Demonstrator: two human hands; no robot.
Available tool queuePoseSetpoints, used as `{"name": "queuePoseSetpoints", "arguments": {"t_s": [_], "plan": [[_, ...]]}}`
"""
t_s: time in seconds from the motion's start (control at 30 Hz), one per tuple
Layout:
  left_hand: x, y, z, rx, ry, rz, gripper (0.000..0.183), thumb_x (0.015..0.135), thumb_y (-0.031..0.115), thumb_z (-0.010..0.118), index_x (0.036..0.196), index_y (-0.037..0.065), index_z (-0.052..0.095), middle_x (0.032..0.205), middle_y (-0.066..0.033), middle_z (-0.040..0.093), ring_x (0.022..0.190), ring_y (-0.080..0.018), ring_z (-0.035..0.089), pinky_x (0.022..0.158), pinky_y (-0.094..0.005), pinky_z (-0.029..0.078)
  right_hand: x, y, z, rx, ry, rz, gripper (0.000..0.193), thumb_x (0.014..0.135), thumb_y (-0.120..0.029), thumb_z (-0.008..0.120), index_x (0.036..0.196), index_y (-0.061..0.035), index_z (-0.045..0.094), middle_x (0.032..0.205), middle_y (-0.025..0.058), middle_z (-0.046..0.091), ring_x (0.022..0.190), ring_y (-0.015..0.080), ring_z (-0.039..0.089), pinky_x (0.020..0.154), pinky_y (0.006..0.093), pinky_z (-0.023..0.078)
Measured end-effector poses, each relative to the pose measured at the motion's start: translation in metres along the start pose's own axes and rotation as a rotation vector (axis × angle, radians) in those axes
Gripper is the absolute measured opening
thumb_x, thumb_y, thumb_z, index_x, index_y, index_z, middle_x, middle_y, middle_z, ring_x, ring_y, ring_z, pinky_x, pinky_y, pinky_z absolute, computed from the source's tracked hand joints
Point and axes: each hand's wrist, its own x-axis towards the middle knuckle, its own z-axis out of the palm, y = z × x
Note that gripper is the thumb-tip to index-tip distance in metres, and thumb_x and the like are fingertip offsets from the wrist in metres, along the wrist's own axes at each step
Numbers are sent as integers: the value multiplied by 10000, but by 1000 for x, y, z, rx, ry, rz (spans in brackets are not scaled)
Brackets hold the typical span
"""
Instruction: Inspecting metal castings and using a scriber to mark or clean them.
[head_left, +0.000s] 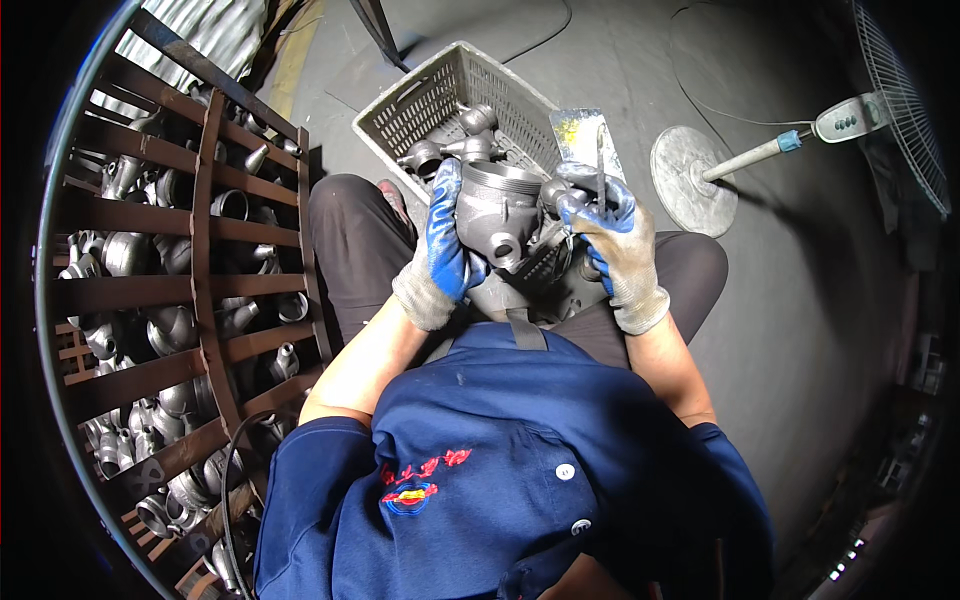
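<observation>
Item 1. Metal cage: rust-brown slatted frame, well to the left of the left hand, filled with grey cast metal fittings of rounded, flanged and elbow shapes.

Item 2. Left hand: gloved, grey knit with blue coated palm and fingers. Fingers wrapped closed around the left side of the casting, thumb side toward the body. Forearm bare, coming up from a blue work shirt.

Item 3. Casting: grey metal fitting with a wide ribbed round rim at the top and a small round port on its lower front. Held up above the lap, between the two hands, gripped by the left hand and touched on its right side by the right hand's fingers.

Item 4. Plastic basket: grey, lattice-walled, on the floor just beyond the hands, holding several more grey fittings.

Item 5. Right hand: same kind of glove. Fingers closed on a thin flat metal tool whose pale blade rises above the hand; fingertips rest against the casting's right side. How the tool's lower end sits in the grip is hidden.

Item 6. Standing fan: lying to the right of the right hand, well apart, with round grey base, pale pole and wire guard, on the grey concrete floor.
</observation>
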Motion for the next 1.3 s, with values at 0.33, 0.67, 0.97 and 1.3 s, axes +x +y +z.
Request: {"name": "queuePoseSetpoints", "arguments": {"t_s": [0.33,0.67,0.97,1.3], "plan": [[2,14,1,252,127,257,391,958,392,439,1229,112,477,1116,-62,575,986,-163,597,811,-325,517,-24,15,10,-264,-98,-134,358,816,-74,669,1154,8,581,900,10,625,742,46,555,673,204,464],[-8,37,-9,526,133,281,345,967,317,419,1213,96,519,1146,-54,578,1015,-152,563,885,-347,465,-10,54,-8,515,-136,299,250,871,-86,581,1112,-33,544,672,-25,522,438,13,406,355,161,296],[-13,31,8,612,138,317,257,933,150,511,1167,54,560,1003,-14,596,813,-55,537,709,-195,441,-2,70,-15,822,-175,290,158,893,-70,534,1041,-82,478,750,-19,464,454,46,376,351,177,294],[-18,24,13,706,-165,-84,855,746,105,731,1437,72,229,1403,-119,360,1259,-197,372,1040,-316,314,9,69,-36,887,-206,409,155,908,-112,525,1063,-108,530,585,-31,396,404,75,315,354,217,249]]}}
